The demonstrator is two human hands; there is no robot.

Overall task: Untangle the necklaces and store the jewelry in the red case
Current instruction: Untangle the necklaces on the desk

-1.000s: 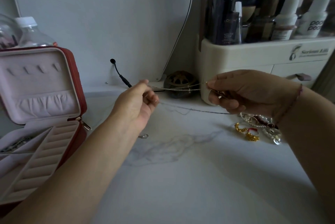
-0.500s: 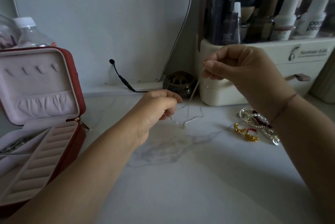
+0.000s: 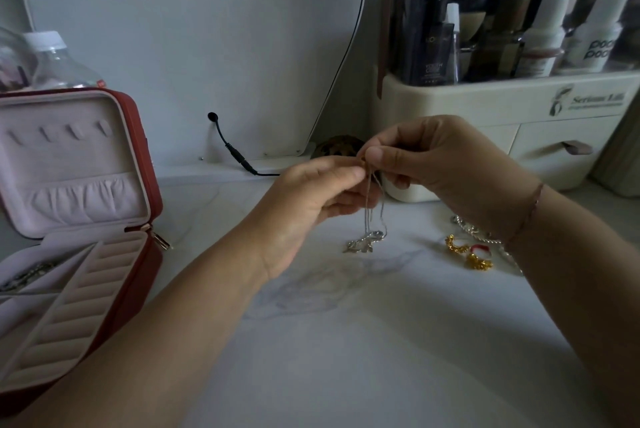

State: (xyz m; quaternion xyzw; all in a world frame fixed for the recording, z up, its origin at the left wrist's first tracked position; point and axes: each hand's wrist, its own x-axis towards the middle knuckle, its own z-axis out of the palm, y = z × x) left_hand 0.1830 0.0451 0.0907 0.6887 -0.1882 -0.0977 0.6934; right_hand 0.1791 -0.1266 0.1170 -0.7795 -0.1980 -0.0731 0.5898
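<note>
At the left edge of the worktop (image 3: 346, 358) your red case (image 3: 154, 209) lies open, a dark chain (image 3: 29, 273) in one compartment. Near the back edge your left hand (image 3: 311, 199) and right hand (image 3: 446, 161) meet, both pinching the silver necklace (image 3: 370, 216), whose pendant touches the worktop.

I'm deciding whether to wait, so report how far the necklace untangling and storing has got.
Done: the red case stands open, with a chain lying in a left compartment. In hand: left hand and right hand pinch one silver necklace at its top, pendant end resting on the table. Left: stowing it, plus the gold earrings and silver beaded piece beside the right wrist.
</note>
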